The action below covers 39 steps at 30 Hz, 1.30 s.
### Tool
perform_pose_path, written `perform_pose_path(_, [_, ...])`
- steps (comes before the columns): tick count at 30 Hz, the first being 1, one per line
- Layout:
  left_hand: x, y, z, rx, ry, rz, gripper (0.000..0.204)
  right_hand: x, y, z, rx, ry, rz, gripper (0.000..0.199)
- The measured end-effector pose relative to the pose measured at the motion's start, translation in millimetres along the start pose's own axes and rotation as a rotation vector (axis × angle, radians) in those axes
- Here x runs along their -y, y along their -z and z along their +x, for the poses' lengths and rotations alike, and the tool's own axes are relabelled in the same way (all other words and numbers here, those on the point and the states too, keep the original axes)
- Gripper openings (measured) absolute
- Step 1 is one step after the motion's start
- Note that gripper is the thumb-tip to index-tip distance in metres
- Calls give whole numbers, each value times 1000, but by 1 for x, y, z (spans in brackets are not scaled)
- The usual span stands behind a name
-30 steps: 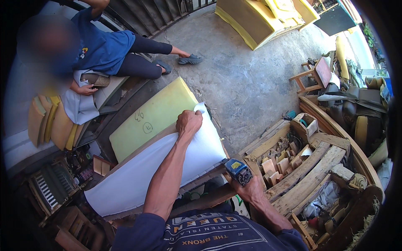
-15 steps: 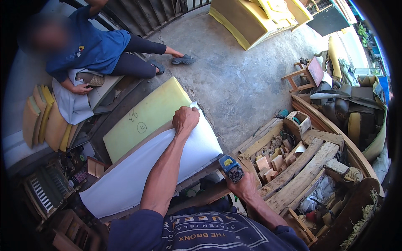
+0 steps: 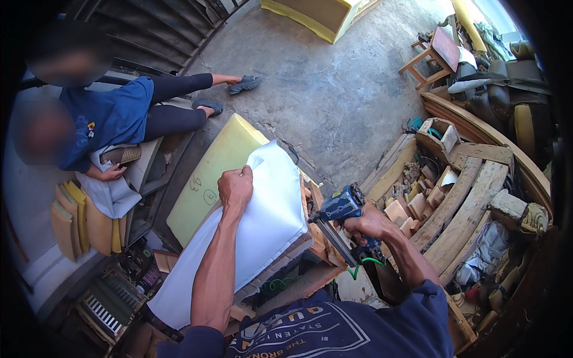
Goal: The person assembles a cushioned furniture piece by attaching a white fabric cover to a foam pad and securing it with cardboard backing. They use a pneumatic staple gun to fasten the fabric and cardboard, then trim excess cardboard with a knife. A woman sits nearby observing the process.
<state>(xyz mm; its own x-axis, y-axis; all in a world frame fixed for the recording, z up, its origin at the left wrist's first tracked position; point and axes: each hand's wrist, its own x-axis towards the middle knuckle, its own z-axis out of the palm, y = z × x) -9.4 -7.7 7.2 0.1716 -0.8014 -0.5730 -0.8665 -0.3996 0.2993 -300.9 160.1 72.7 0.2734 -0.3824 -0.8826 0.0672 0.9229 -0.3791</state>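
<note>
My left hand point(image 3: 235, 190) is closed in a fist on the far edge of a white fabric sheet point(image 3: 271, 212), lifting a fold of it. The sheet lies over a wooden frame point(image 3: 316, 206), whose bare wood shows at the right end. Beyond the sheet leans a pale yellow foam slab point(image 3: 206, 170) with pen marks. My right hand point(image 3: 367, 224) grips a blue staple gun point(image 3: 341, 204) just right of the sheet's corner. The gun's long magazine slants toward me, apart from my left hand. A green coiled hose point(image 3: 355, 273) shows beneath the gun.
At the left a person in a blue shirt point(image 3: 116, 119) sits beside several foam pads point(image 3: 80, 218). A wooden frame point(image 3: 477, 191) with wood scraps point(image 3: 418, 206) stands on my right. Farther off are a small stool point(image 3: 439, 56) and a large yellow foam-covered piece point(image 3: 310, 18).
The view has shifted. My left hand has drawn the fabric's far edge up and back into a raised fold. The staple gun has come away from the sheet's corner and turned side-on.
</note>
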Motion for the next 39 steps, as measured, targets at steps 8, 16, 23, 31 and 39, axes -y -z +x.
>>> perform_pose_path(8, [-2, 1, -1, -13, -11, 10, 44, -16, 14, 26, 205, -9, 141, 23])
perform_pose_path(16, [2, -8, 3, -83, 50, 41, 40, -25, 24, 50, 303, -26, 138, 23])
perform_pose_path(23, [-2, -8, 0, -152, 0, 44, 39, -31, 27, 59, 385, -64, 196, 16])
perform_pose_path(31, [-4, -4, 1, -173, -30, -14, 39, -65, 40, 15, 145, 233, 326, 33])
perform_pose_path(39, [-6, -1, -2, -218, -89, -6, 39, -161, 32, -74, -118, 297, 699, 38])
